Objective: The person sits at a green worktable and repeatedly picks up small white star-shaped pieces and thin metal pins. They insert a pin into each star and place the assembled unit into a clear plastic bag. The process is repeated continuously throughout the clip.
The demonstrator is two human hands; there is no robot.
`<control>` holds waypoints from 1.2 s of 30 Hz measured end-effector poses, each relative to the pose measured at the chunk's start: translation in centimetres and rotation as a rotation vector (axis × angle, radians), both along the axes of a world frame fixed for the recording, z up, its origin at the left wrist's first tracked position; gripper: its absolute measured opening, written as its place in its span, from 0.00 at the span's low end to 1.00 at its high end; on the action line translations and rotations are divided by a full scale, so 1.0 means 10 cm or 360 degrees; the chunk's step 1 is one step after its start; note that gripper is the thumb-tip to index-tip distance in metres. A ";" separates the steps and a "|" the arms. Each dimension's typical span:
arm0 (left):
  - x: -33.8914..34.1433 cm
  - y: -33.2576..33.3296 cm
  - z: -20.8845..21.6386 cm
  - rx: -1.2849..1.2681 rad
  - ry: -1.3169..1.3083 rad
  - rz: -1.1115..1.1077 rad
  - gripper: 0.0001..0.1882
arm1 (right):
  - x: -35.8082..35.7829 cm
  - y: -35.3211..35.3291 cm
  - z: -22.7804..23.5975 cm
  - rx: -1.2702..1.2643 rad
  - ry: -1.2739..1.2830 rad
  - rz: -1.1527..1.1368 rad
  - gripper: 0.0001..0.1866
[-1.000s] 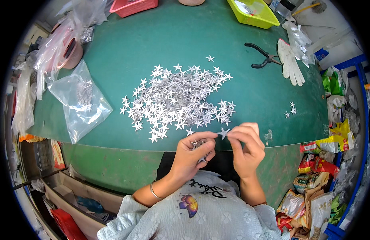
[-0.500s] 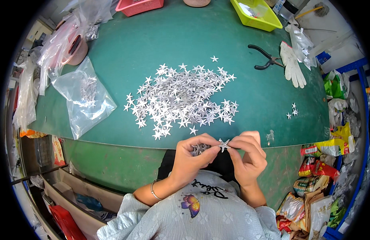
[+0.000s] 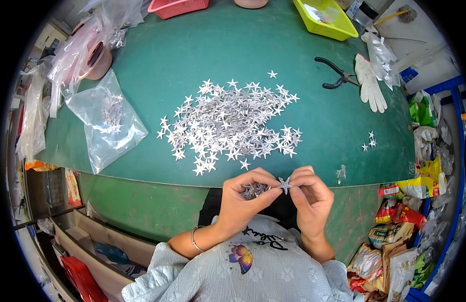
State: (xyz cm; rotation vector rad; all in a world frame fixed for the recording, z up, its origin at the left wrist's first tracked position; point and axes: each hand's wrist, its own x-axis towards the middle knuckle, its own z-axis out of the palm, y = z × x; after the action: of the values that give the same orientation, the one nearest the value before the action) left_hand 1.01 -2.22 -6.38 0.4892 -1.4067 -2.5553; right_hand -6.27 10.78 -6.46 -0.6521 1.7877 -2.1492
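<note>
A silver starfish-shaped piece (image 3: 284,185) is pinched between both my hands at the table's near edge. The fingertips of my left hand (image 3: 247,194) hold its left arm, while several more starfish pieces (image 3: 254,190) lie cupped in that palm. Thumb and fingers of my right hand (image 3: 311,197) close on its right side. Beyond my hands a big heap of starfish pieces (image 3: 233,121) spreads over the green table (image 3: 318,136). A single starfish piece (image 3: 245,164) lies just in front of my left hand.
At left lies a clear plastic bag (image 3: 109,126) with starfish pieces inside. Black-handled pliers (image 3: 337,73) and a white glove (image 3: 370,83) lie at right, with a few loose stars (image 3: 371,141) nearer. A red basket (image 3: 177,7) and a yellow-green basket (image 3: 326,22) stand at the back.
The held starfish piece has turned slightly and moved a little down and right. My right-hand fingers have drawn closer together around it. The heap stays the same.
</note>
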 end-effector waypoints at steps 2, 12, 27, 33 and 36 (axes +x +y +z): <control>0.00 0.00 -0.01 0.0003 0.0021 0.0004 0.06 | 0.01 0.00 -0.02 -0.0081 -0.0115 0.0053 0.04; -0.04 0.01 0.07 0.0058 -0.0024 0.0007 0.11 | 0.01 -0.01 -0.01 -0.0171 -0.0278 0.0078 0.03; -0.06 -0.01 -0.07 0.0293 -0.0144 -0.0095 0.03 | -0.11 -0.01 -0.09 0.0166 -0.0171 0.0207 0.02; -0.08 -0.06 -0.23 0.0871 0.0063 -0.0203 0.05 | -0.63 -0.15 -0.19 0.1022 0.0920 -0.0434 0.08; -0.12 -0.06 -0.25 0.1028 0.0085 -0.0197 0.06 | -0.75 -0.18 -0.30 0.1223 0.1150 -0.0308 0.10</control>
State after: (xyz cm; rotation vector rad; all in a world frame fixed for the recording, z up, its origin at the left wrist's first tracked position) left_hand -0.17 -2.83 -8.85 0.4215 -0.5761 -3.0702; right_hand -13.79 9.00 -9.48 -1.1359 2.8841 -1.1505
